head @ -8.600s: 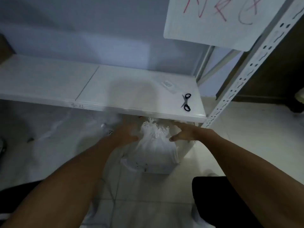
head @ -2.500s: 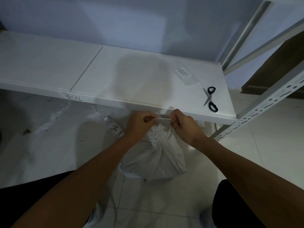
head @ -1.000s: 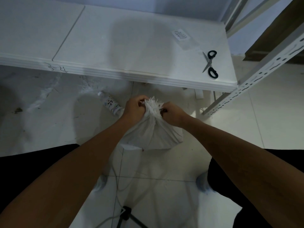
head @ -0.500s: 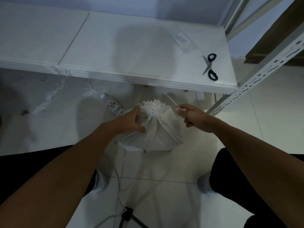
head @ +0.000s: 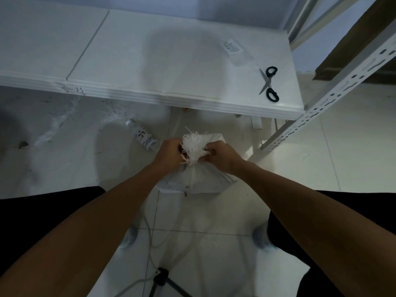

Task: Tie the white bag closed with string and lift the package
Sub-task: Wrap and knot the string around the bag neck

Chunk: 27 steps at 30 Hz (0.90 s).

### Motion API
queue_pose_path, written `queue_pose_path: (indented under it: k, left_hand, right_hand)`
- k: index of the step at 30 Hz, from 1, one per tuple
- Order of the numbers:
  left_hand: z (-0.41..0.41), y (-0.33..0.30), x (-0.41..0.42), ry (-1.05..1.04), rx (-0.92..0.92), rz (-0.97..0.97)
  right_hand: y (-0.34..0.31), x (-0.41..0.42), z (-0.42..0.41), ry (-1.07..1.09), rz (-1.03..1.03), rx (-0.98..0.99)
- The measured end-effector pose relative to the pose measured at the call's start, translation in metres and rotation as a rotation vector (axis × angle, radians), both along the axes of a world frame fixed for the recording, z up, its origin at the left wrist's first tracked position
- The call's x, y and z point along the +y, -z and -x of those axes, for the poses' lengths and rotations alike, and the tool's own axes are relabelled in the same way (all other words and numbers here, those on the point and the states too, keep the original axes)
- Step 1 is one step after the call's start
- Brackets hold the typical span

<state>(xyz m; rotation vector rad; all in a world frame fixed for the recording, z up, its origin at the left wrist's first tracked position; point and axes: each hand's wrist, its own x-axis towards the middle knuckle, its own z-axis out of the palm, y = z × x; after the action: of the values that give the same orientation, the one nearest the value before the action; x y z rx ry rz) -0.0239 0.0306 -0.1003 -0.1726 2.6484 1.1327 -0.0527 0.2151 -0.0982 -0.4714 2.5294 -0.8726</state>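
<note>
Nearest the camera, a tripod leg (head: 165, 281) and a pale cable (head: 150, 243) are seen on the tiled floor (head: 214, 264), between the person's dark-clad legs. Two bare forearms are extended forward and meet over the white bag (head: 199, 179), which is set on the floor just in front of the bench's near edge, toward its right end. The bag's neck is gathered, and a frayed white tuft (head: 196, 142) is left standing above it. The left hand (head: 170, 152) is closed against the left side of the neck, its fingers curled tight into the gathered material. The right hand (head: 220, 154) is closed on the right side, fingers pinched at the base of the tuft. The string itself cannot be told apart from the frayed fibres. Just left of the bag, a small bottle (head: 141, 135) is lying on the floor. Beyond, the white bench (head: 150, 61) is seen; black-handled scissors (head: 269, 83) are laid near its right edge, a label (head: 231, 46) farther back.
</note>
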Motion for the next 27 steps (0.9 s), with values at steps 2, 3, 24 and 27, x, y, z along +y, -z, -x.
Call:
queue_pose_path:
  k: [2,3,24,27]
  left_hand:
    - [0.0,0.003,0.001,-0.041,0.02,-0.023]
    - [-0.001,0.001,0.002,-0.045,0.036,-0.036]
    - [-0.011,0.011,0.017,-0.278,0.016,-0.399]
    - [-0.006,0.012,0.011,-0.341,-0.005,-0.551]
  right_hand:
    - [0.006,-0.003,-0.002,0.102,0.019,0.023]
    - [0.007,-0.003,-0.003,0.142,0.038,0.032]
    - [-0.006,-0.005,-0.005,0.148,0.201,-0.316]
    - [-0.018,-0.001,-0.001,0.228,0.349,-0.552]
